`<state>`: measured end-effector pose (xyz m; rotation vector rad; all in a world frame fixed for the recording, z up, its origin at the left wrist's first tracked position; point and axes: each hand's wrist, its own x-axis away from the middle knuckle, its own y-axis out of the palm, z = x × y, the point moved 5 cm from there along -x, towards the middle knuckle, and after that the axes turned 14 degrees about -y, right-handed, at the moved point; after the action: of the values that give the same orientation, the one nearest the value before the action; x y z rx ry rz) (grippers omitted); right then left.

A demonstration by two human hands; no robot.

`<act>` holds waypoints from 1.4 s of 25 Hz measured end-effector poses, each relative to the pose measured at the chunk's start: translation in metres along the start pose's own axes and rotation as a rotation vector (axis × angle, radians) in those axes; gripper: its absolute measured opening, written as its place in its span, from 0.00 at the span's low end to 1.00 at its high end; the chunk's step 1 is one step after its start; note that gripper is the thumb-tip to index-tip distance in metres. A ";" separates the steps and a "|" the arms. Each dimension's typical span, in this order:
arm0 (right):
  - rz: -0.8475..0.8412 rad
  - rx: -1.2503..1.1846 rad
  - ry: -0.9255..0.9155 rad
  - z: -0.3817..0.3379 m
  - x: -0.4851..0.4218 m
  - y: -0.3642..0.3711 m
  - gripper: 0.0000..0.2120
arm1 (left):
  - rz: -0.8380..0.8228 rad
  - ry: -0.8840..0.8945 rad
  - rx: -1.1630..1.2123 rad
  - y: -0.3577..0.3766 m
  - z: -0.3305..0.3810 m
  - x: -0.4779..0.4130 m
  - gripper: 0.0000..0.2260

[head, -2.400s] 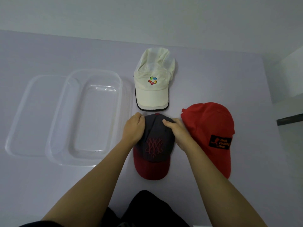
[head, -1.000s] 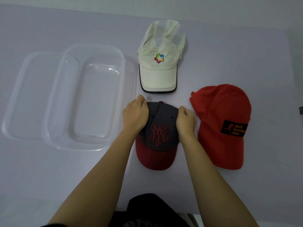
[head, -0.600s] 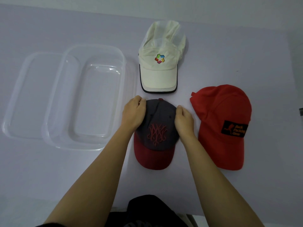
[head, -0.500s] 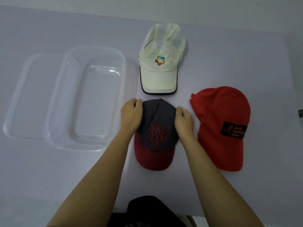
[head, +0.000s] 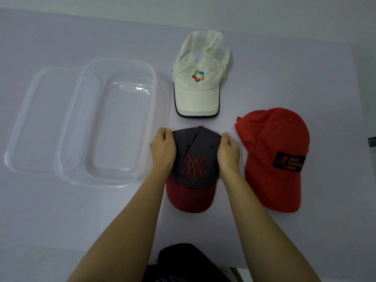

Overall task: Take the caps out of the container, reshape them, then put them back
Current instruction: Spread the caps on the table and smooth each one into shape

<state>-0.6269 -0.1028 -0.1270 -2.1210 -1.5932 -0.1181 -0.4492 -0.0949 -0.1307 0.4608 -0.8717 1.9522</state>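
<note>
Three caps lie on a pale table, brims toward me. A dark grey cap (head: 196, 159) with a red brim and red embroidery sits in the middle. My left hand (head: 162, 149) grips its left side and my right hand (head: 228, 152) grips its right side. A cream cap (head: 198, 86) with a coloured logo lies just beyond it. A red cap (head: 273, 155) with a black patch lies to the right. The clear plastic container (head: 142, 171) stands left of the caps with nothing in it.
The container's clear lid (head: 24, 123) lies flat to its left, partly under it. The table's far edge meets a pale wall at the top. A dark object (head: 372, 141) pokes in at the right edge. Dark clothing (head: 183, 261) shows at the bottom.
My hands slid from the top of the dark grey cap's crown out to its two sides, and the crown now looks rounder. The other caps and container stayed put.
</note>
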 end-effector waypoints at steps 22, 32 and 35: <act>-0.046 0.111 -0.200 -0.005 -0.012 0.005 0.20 | 0.012 0.155 0.031 -0.003 -0.010 0.004 0.16; -0.065 0.103 -0.110 -0.003 -0.014 0.002 0.16 | 0.000 0.224 -0.153 0.003 0.013 0.008 0.15; -0.045 0.099 -0.069 -0.003 -0.015 0.000 0.13 | 0.031 0.202 -0.188 0.002 0.016 0.007 0.15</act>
<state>-0.6311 -0.1173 -0.1293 -2.0349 -1.6515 0.0187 -0.4551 -0.1033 -0.1164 0.1384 -0.9243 1.8850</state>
